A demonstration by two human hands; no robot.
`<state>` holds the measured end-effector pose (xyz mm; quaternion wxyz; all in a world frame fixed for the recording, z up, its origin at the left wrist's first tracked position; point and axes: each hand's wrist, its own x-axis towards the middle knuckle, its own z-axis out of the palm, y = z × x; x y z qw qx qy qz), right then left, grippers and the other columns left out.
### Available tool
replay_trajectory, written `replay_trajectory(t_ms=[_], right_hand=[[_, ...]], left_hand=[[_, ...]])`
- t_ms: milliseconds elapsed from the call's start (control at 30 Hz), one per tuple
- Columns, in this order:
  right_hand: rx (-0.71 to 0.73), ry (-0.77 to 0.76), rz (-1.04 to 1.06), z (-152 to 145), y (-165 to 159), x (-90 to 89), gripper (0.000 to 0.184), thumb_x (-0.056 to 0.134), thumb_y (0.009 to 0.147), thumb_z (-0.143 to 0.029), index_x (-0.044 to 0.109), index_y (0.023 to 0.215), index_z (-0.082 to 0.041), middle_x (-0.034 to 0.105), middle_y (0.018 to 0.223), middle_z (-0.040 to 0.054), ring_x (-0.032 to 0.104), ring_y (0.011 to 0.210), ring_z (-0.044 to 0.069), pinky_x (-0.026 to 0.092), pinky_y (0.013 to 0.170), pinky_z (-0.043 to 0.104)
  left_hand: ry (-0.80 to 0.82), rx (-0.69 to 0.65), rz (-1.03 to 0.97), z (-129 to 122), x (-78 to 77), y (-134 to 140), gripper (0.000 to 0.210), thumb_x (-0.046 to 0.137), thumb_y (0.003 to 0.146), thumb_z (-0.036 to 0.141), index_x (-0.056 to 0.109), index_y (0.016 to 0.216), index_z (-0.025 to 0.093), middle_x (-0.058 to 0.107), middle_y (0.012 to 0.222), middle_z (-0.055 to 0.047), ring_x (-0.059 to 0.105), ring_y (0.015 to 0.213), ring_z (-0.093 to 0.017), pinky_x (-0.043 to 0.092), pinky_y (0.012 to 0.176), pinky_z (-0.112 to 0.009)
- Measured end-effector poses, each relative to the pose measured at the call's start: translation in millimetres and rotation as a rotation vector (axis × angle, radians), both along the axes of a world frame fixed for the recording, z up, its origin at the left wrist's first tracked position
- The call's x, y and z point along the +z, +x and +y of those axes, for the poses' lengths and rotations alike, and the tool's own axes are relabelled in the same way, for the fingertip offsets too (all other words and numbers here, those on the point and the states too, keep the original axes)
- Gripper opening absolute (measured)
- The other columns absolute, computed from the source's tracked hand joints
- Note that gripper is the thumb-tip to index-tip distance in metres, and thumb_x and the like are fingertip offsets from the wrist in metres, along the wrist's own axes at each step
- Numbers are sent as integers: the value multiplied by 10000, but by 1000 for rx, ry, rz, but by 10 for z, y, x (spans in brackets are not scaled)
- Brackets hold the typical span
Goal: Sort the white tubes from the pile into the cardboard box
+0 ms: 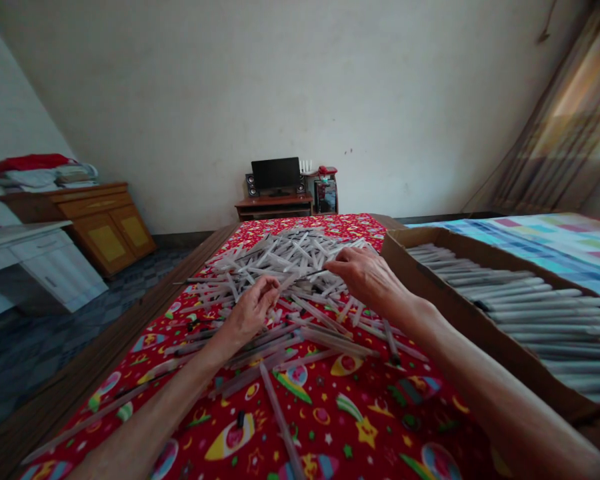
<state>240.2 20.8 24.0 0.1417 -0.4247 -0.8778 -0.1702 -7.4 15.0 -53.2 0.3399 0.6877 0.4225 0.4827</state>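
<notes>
My left hand [253, 308] is at the near edge of a pile of translucent plastic tubes [285, 253]. Its fingers are closed around a pale clear tube [287, 283]. To the right, my right hand [359, 268] is pinching a thin dark rod [314, 273], which points left toward that tube. Whether the rod's tip is inside the tube, I cannot tell. More loose tubes lie in front of and below both hands. A small black cap [241, 419] rests near the front of the red patterned cloth [330, 407].
On the right stands an open cardboard box [440, 313] with many tubes laid in rows. Beyond it is a checked bedspread [575, 247]. A desk with a monitor [276, 173] is against the far wall. A wooden cabinet [107, 223] and white desk [55, 267] stand left.
</notes>
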Motion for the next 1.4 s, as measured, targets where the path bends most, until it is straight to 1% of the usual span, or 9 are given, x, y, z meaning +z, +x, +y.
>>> replay_trajectory(t_ms=[133, 267, 367, 500, 667, 933, 1200, 1300, 1400], right_hand=[[-38, 56, 2, 10, 69, 41, 256, 448, 857, -121, 645, 973, -236, 555, 859, 57, 458, 713, 122, 242, 590, 246], [-59, 125, -16, 12, 131, 54, 242, 468, 853, -124, 649, 951, -250, 557, 850, 52, 461, 718, 131, 248, 617, 261], [-40, 158, -56, -3, 125, 38, 224, 493, 846, -136, 647, 944, -267, 559, 837, 49, 467, 729, 147, 252, 650, 279], [0, 212, -95, -16, 92, 5, 168, 528, 829, -139, 634, 912, -240, 561, 828, 47, 467, 750, 164, 251, 685, 296], [36, 221, -112, -12, 96, 4, 126, 533, 833, -153, 625, 889, -218, 565, 817, 45, 468, 760, 167, 251, 723, 310], [40, 179, -144, -60, 45, 60, 122, 533, 838, -162, 640, 876, -206, 569, 818, 56, 478, 776, 169, 270, 790, 334], [169, 91, -128, -140, -144, -53, 152, 512, 850, -166, 619, 952, -201, 591, 845, 42, 517, 815, 174, 295, 890, 354], [83, 107, -14, -109, -123, -44, 286, 509, 863, -226, 547, 1146, -222, 605, 952, 61, 532, 869, 188, 301, 915, 377], [-81, 94, 165, -35, -30, -34, 416, 493, 870, -288, 456, 1262, -155, 600, 1021, 125, 543, 885, 217, 379, 806, 347]], left_hand=[[52, 47, 90, -8, 7, -9, 123, 499, 808, 298, 526, 865, 191, 437, 616, 46, 377, 510, -98, 317, 493, -194], [98, 72, 262, -22, 29, -11, 130, 429, 841, 294, 487, 881, 184, 429, 647, 40, 392, 547, -106, 341, 530, -210], [122, 101, 398, -58, 71, 19, 151, 404, 853, 292, 490, 894, 175, 446, 638, 38, 410, 551, -112, 350, 548, -223], [164, 143, 527, -114, 148, 83, 212, 384, 857, 269, 559, 906, 160, 532, 649, 13, 484, 580, -129, 381, 579, -236], [225, 172, 570, -132, 190, 115, 238, 396, 854, 249, 607, 907, 155, 641, 770, -33, 568, 664, -148, 430, 627, -243], [277, 147, 585, -169, 223, 136, 200, 422, 848, 199, 612, 896, 156, 674, 851, -53, 619, 786, -164, 467, 717, -266], [302, 94, 625, -169, 322, 309, 213, 424, 873, 235, 623, 888, 159, 679, 850, -51, 622, 788, -163, 460, 721, -263], [338, 100, 640, -74, 344, 309, 206, 442, 866, 235, 635, 882, 163, 686, 864, -55, 628, 798, -173, 459, 729, -270], [358, 138, 633, 11, 357, 258, 190, 474, 847, 231, 644, 876, 149, 692, 876, -69, 632, 817, -187, 463, 752, -285]])
